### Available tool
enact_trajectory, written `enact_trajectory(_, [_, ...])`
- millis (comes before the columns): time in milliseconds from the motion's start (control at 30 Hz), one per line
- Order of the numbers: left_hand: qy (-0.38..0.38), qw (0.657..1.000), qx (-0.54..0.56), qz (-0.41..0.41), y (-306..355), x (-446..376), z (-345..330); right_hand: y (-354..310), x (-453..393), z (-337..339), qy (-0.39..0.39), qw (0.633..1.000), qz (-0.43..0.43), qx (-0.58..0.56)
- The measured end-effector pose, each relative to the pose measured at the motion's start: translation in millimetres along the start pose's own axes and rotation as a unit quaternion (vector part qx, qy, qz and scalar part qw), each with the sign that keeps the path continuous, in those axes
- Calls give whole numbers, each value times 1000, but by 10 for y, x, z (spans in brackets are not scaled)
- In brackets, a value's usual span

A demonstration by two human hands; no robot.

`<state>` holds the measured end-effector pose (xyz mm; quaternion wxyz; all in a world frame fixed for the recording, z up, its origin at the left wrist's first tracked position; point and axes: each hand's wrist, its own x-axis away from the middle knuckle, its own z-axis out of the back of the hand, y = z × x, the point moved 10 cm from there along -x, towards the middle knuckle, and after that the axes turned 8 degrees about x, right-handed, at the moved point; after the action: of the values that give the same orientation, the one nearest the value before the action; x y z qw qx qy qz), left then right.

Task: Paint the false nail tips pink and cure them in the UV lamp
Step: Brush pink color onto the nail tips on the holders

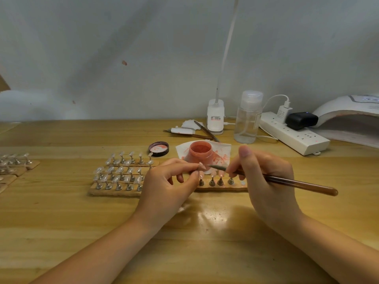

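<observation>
the left hand (170, 181) pinches a single false nail tip (202, 166) between thumb and fingertips, while the right hand (264, 177) grips a brown brush (287, 182) whose point sits just beside that tip. right behind them an open jar of pink polish (200, 151) stands on a stained tissue (222, 153), its lid (159, 149) lying to the left. below the hands a wooden strip of metal stands (221, 186) rests on the counter (194, 232), more clear tips on stands (121, 173) wait to the left, and the uv lamp (348, 119) sits far right.

Nail workshop: wooden table (61, 212), UV lamp (348, 117), nail-tip stands (121, 177).
</observation>
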<state>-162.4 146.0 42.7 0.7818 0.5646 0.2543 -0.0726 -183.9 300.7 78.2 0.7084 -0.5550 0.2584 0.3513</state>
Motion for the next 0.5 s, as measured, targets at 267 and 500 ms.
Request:
enact_trajectory(267, [-1, 1000, 0, 9, -21, -3, -2, 37, 6, 11, 1, 1000, -19, -9])
enact_trajectory(500, [3, 1000, 0, 9, -12, -2, 4, 18, -10, -53, -11, 1000, -8, 19])
